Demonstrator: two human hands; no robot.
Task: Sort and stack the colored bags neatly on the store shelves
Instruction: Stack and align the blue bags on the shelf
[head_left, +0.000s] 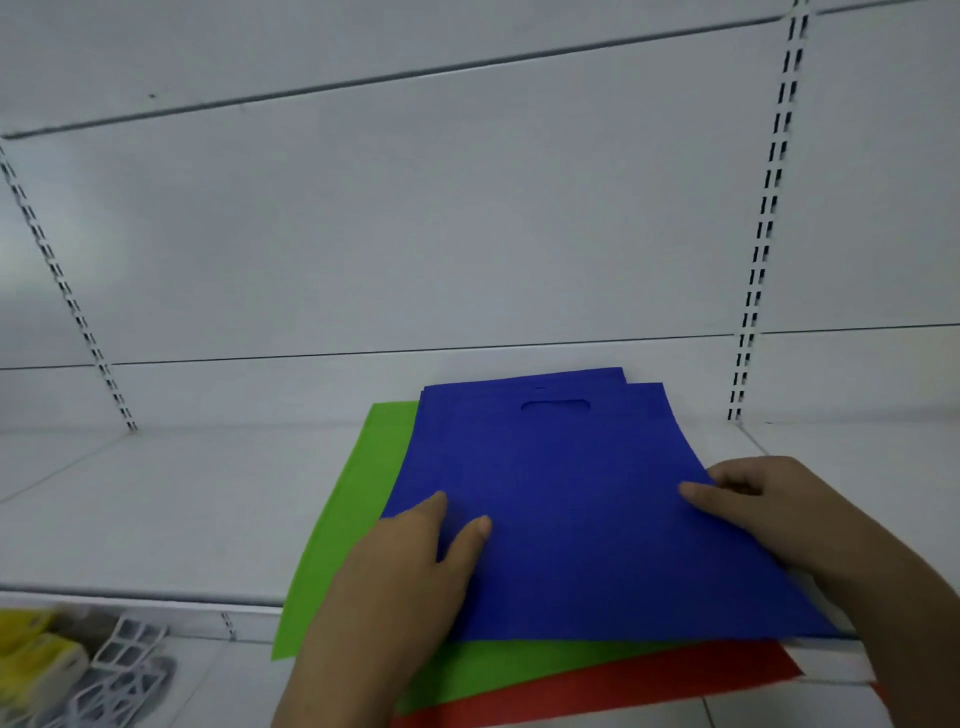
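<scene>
A stack of flat, rectangular royal-blue fabric bags with a die-cut slot handle near the far edge lies on the white metal store shelf, its far edge close to the white back panel; a second blue layer shows offset at the far right corner of the stack. Directly beneath the blue bags lies a flat lime-green fabric bag, protruding to the left of the blue bags and past their near edge. Beneath the green bag lies a flat red fabric bag, visible only on the near side of the blue bags, where it overhangs the shelf's front edge. The left hand rests on the near left corner of the blue bags, its fingers extended and pressing flat on the top surface. The right hand grips the right edge of the blue bags, thumb on top and the remaining fingers curled round the edge. Left of the blue bags and below the shelf edge, blurred yellow items sit beside a white lattice basket. Slotted uprights flank the back panel.
</scene>
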